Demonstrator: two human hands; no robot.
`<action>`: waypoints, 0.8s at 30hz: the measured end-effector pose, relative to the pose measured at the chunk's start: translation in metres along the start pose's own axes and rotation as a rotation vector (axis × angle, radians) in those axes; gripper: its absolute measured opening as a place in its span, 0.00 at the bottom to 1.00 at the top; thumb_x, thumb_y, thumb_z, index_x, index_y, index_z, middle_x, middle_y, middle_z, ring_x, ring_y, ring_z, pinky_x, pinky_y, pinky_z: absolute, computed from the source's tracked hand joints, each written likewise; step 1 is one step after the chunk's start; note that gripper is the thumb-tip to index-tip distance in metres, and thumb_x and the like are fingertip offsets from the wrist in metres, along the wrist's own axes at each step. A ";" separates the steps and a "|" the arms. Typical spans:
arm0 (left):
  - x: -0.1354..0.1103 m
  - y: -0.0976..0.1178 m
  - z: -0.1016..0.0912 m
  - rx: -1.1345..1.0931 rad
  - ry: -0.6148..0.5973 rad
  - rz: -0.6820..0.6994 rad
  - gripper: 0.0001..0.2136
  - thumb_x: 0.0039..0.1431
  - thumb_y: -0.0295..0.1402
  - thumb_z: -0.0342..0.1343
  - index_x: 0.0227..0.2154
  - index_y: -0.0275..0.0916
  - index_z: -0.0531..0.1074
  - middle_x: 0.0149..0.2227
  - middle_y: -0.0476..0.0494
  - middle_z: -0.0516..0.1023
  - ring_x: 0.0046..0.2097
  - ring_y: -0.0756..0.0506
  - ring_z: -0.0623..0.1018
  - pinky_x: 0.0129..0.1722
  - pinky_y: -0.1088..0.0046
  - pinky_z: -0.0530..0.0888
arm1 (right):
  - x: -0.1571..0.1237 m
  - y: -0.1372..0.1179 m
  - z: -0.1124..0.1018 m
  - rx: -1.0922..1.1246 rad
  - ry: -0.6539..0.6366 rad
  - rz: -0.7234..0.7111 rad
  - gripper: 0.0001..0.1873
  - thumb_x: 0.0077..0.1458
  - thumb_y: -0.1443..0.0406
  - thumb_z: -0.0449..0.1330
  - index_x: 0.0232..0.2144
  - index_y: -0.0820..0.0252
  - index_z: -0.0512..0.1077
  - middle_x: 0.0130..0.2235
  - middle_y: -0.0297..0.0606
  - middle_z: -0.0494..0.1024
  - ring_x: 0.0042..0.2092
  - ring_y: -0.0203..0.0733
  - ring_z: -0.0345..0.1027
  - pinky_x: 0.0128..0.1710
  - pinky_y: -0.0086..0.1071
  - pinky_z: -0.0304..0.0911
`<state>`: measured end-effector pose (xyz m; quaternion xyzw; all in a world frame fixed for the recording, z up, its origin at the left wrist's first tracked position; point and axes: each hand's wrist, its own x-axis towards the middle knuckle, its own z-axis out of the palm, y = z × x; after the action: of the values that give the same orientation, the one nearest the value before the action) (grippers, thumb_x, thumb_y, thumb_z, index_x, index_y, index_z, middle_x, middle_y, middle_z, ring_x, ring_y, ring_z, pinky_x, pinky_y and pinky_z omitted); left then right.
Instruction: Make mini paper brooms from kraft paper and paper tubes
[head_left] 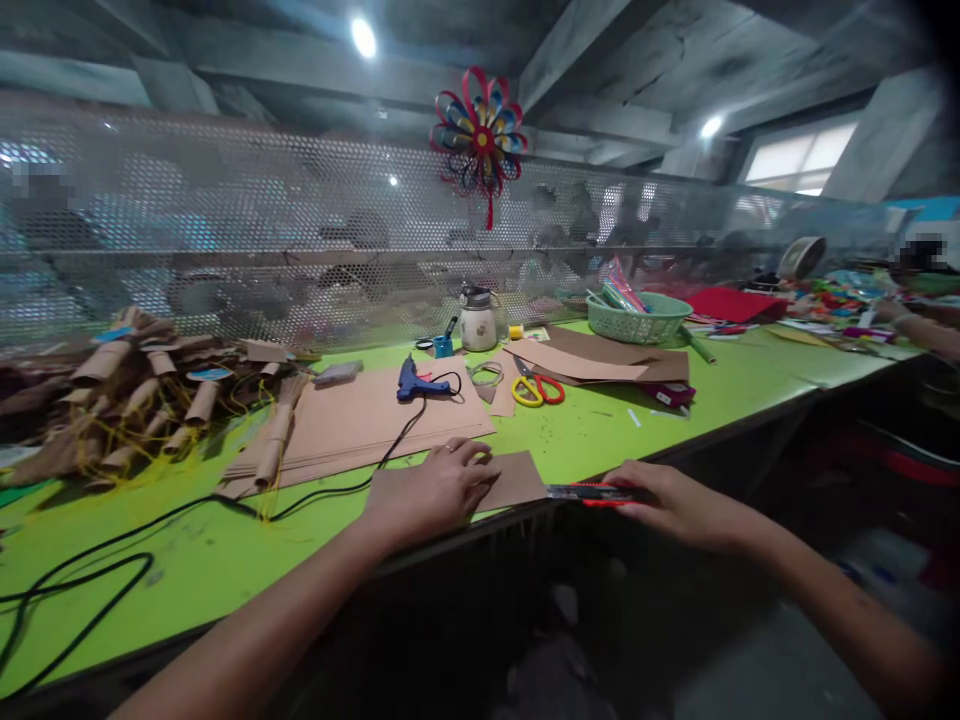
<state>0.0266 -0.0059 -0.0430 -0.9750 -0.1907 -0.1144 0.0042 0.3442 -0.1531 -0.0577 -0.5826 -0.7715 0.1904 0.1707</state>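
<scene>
My left hand [442, 485] lies on a piece of brown kraft paper [523, 478] at the front edge of the green table, fingers spread over it. A ring shows on one finger. In my right hand [675, 503] is a red and black utility knife [589, 492], gripped just off the table's edge. Its blade points left and meets the right end of the paper. A stack of larger brown sheets [352, 415] sits behind my left hand, with a blue glue gun [424, 382] on top.
Yellow-and-red scissors [538, 388], a jar [478, 325] and a green basket [637, 318] stand farther back. Rolled paper pieces with yellow strings [150, 400] pile up at left. A black cord [322, 490] crosses the table. Another person's arm [919, 328] shows at far right.
</scene>
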 end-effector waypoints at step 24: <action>0.003 -0.011 0.021 -0.381 0.023 -0.061 0.18 0.67 0.41 0.43 0.49 0.40 0.74 0.46 0.40 0.67 0.46 0.46 0.71 0.48 0.69 0.69 | -0.004 -0.001 0.018 0.078 0.128 0.048 0.19 0.59 0.51 0.56 0.42 0.59 0.74 0.41 0.42 0.79 0.42 0.46 0.72 0.42 0.35 0.65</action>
<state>0.0296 0.0067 -0.0633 -0.9505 -0.1951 -0.1596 -0.1818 0.3360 -0.1592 -0.0736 -0.6050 -0.7366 0.1868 0.2377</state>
